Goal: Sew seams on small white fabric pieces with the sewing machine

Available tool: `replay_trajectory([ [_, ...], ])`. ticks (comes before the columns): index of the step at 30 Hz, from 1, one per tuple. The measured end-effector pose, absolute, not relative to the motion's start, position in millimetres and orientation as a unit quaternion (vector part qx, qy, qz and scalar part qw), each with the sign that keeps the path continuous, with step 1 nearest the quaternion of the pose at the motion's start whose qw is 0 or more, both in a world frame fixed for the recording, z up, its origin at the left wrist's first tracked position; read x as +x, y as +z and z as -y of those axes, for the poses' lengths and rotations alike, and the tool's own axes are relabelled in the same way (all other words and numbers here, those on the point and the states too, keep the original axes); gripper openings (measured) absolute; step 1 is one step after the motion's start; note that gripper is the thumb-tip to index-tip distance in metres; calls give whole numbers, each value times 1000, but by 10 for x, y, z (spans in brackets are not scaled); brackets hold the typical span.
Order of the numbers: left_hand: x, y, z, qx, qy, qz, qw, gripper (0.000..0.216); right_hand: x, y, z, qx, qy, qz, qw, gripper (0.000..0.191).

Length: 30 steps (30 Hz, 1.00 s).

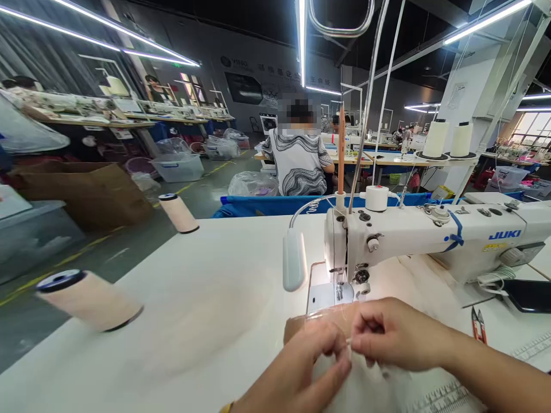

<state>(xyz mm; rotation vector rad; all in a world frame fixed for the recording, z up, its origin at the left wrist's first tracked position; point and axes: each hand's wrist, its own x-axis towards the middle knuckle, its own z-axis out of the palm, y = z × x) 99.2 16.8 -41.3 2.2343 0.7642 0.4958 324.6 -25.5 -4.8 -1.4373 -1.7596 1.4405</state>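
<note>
My left hand point(316, 358) and my right hand point(394, 332) meet just in front of the sewing machine point(400, 229), fingertips almost touching. Both are closed in a pinch on a thin whitish edge of sheer pale fabric point(348, 381), which hangs down between them; exactly how it is folded is hard to make out. Beneath the hands, a brown, tape-covered patch point(297, 328) lies on the machine bed. The presser foot point(342, 291) stands just beyond the fingers, with nothing of the fabric visibly under it.
Two thread cones, a near one point(92, 301) and a far one point(178, 213), lean at the table's left. Red thread snips point(478, 326), a clear ruler point(447, 397) and a dark phone point(529, 295) lie at right. A lamp point(293, 261) hangs beside the needle. A person point(299, 155) sits ahead.
</note>
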Motion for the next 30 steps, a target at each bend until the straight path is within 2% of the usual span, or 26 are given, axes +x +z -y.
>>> replay_trajectory([
  [3, 1083, -612, -390, 889, 167, -361, 228, 26, 3136, -200, -34, -614, 343, 697, 138, 14],
  [7, 1078, -781, -535, 907, 192, -353, 125, 9, 3004, -293, -221, -655, 255, 704, 99, 14],
  [11, 1044, -824, -521, 929, 294, -222, 41, 20, 2972, -298, -240, -663, 195, 718, 77, 9],
  [14, 1049, -850, -510, 935, 314, -163, 11, 33, 3010, -330, -154, -659, 149, 734, 70, 4],
  [17, 1058, -867, -519, 933, 314, -174, 10, 36, 3073, -460, -1, -591, 35, 799, 102, 6],
  [20, 1066, -867, -529, 931, 314, -186, 16, 40, 3131, -667, 105, -468, -90, 858, 194, 12],
  [22, 1072, -861, -533, 931, 311, -193, 9, 41, 3162, -789, 106, -442, -103, 862, 225, 9],
  [30, 1040, -799, -510, 926, 308, -216, -29, 31, 3270, -844, -43, -465, -46, 866, 180, 12],
])
